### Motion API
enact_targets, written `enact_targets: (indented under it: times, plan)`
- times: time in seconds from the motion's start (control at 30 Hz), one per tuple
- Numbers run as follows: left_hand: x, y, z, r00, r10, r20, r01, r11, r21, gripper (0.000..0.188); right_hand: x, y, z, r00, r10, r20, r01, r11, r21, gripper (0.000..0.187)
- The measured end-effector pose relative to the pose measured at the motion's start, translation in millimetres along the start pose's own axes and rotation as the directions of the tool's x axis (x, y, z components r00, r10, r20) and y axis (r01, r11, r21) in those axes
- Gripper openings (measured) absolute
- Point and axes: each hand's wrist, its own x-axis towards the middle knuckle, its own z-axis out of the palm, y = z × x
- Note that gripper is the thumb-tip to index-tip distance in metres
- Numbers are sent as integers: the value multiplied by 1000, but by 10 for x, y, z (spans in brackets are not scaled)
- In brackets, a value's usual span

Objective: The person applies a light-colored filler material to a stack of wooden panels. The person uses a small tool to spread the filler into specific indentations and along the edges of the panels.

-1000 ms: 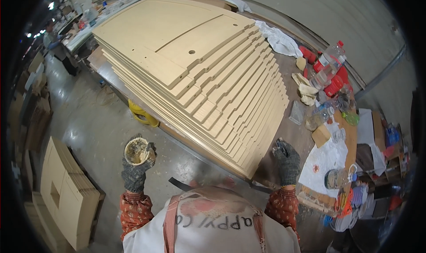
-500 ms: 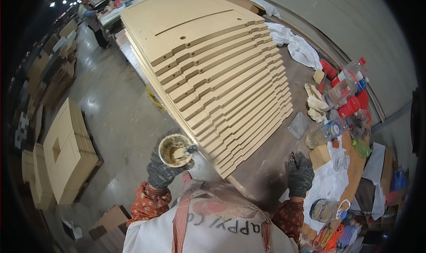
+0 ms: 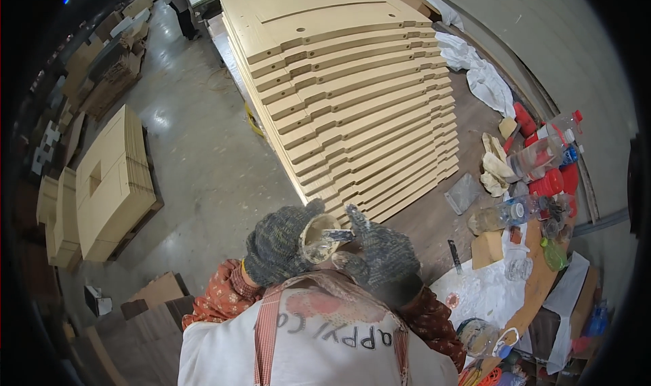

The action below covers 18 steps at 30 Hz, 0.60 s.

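My left hand (image 3: 281, 244), in a dark grey knitted glove, holds a small tub (image 3: 319, 239) smeared with pale paste. A short, paste-coated tool (image 3: 338, 235) sticks out over the tub's right side; its exact kind is hard to make out. My right hand (image 3: 383, 250), gloved the same way, is close beside the tub with its fingers spread around the tool's end, not visibly closed on it. Just beyond both hands stands a stack of cream-coloured panels (image 3: 359, 108) with stepped, notched edges. A thin black tool (image 3: 454, 256) lies on the brown table at the right.
Plastic bottles (image 3: 536, 159), a green bottle (image 3: 553, 254) and a yellowish block (image 3: 487, 249) clutter the table's right side. White cloth (image 3: 485, 81) lies near the wall. More panels (image 3: 112, 183) are stacked on the floor at left. A person (image 3: 180, 6) stands far off.
My right hand has left the table by the black tool and come over to the tub. The left hand has brought the tub rightward, in front of my chest. The view has shifted.
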Motion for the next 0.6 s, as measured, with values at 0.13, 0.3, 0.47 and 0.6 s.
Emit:
enact_targets:
  times: [0.13,0.3,0.47,0.6]
  plan:
    - [-94,29,-5,988,-140,63,142,989,-30,56,-29,73,150,998,-63,5,63,996,58,60]
    - [-90,15,70,996,74,-54,-72,996,49,56,-73,194,272,974,-228,-7,227,971,-76,47]
    - [-3,78,0,1000,10,-14,-8,989,149,61,64,203,55,912,-403,-77,397,915,-77,34]
    - [76,-5,-98,993,120,-5,-119,984,135,74,256,113,102,905,-421,62,419,907,41,29]
